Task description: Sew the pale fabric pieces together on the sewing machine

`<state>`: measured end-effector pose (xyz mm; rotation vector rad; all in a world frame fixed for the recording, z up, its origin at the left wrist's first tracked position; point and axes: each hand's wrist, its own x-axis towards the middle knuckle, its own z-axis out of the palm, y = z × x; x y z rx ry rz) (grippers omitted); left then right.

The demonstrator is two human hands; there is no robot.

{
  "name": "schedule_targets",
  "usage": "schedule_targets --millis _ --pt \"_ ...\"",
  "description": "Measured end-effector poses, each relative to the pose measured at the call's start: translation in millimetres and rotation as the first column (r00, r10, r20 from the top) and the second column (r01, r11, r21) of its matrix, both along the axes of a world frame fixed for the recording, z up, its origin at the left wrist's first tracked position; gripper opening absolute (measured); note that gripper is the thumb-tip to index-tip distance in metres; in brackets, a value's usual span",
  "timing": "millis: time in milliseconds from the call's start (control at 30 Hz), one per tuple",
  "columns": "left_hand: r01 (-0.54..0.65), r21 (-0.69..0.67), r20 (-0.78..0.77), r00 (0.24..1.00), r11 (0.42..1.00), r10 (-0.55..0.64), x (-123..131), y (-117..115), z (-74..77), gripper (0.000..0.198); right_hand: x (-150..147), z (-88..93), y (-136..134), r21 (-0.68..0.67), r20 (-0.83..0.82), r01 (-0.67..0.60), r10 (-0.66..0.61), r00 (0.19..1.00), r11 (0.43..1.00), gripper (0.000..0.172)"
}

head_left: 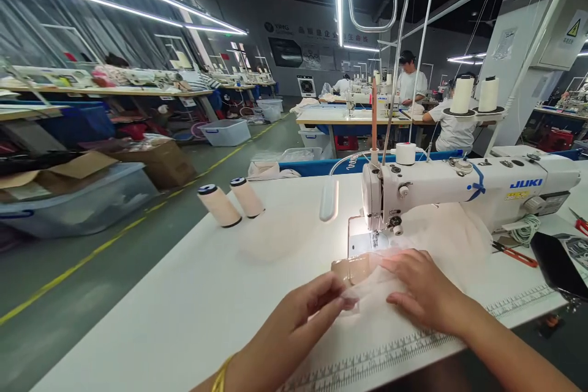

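A white JUKI sewing machine [459, 187] stands on the white table [184, 294], its needle area lit. Sheer pale fabric [376, 291] lies in front of the needle, and more of it spreads under the machine's arm. My left hand [312, 306] pinches the near left edge of this fabric between thumb and fingers. Flat on the fabric close to the presser foot rests my right hand [422, 288], fingers stretched toward the needle. Just beyond my left fingertips is a tan, shiny plate [351, 269] beside the needle plate.
Two thread cones [219, 205] stand at the table's left. Orange-handled snips [519, 255], a coiled cord [526, 229] and a black phone-like object [558, 263] lie on the right. A printed ruler [367, 367] follows the front edge. Co-workers sit and stand farther back.
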<state>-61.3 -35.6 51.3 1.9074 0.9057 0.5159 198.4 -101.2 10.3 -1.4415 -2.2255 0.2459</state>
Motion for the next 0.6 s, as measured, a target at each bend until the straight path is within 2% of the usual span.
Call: schedule_targets --millis 133,233,300,367,433,467,533,567,600 --pt "-0.1 -0.067 0.063 0.993 0.993 0.104 -9 5 6.3 0.046 7 -2.4 14 -0.047 0.102 0.114 -0.109 0.989 0.992 0.056" --pt "-0.139 -0.032 0.037 0.989 0.99 0.14 -17 7 11.2 0.047 22 -3.4 23 0.021 0.199 0.325 -0.323 0.925 0.945 0.044" --pt "-0.136 -0.015 0.008 0.991 0.991 0.136 -17 6 13.4 0.046 28 -1.6 24 0.066 0.213 0.399 -0.404 0.89 0.915 0.034" --pt "-0.094 -0.008 -0.022 0.995 0.996 0.094 -14 1 16.2 0.046 24 4.2 18 0.11 0.146 0.333 -0.347 0.926 0.936 0.029" --pt "0.003 0.007 -0.056 0.998 1.0 -0.003 -9 -7 22.1 0.046 9 15.2 6 0.156 -0.014 0.141 -0.14 0.99 0.978 0.037" --pt "0.067 0.009 -0.083 0.994 0.998 -0.066 -6 -12 27.0 0.046 0 22.4 -1 0.147 -0.091 0.032 -0.019 0.996 0.989 0.046" --pt "0.205 -0.035 -0.139 0.968 0.978 -0.208 -3 -22 39.9 0.044 -20 38.4 -15 -0.005 -0.219 -0.153 0.148 0.964 0.988 0.069" --pt "0.253 -0.087 -0.139 0.955 0.964 -0.263 -2 -27 46.9 0.045 -29 46.0 -20 -0.102 -0.296 -0.206 0.168 0.94 0.973 0.073" --pt "0.301 -0.154 -0.106 0.942 0.941 -0.318 -2 -30 53.2 0.047 -37 52.7 -24 -0.219 -0.386 -0.218 0.121 0.914 0.951 0.075"
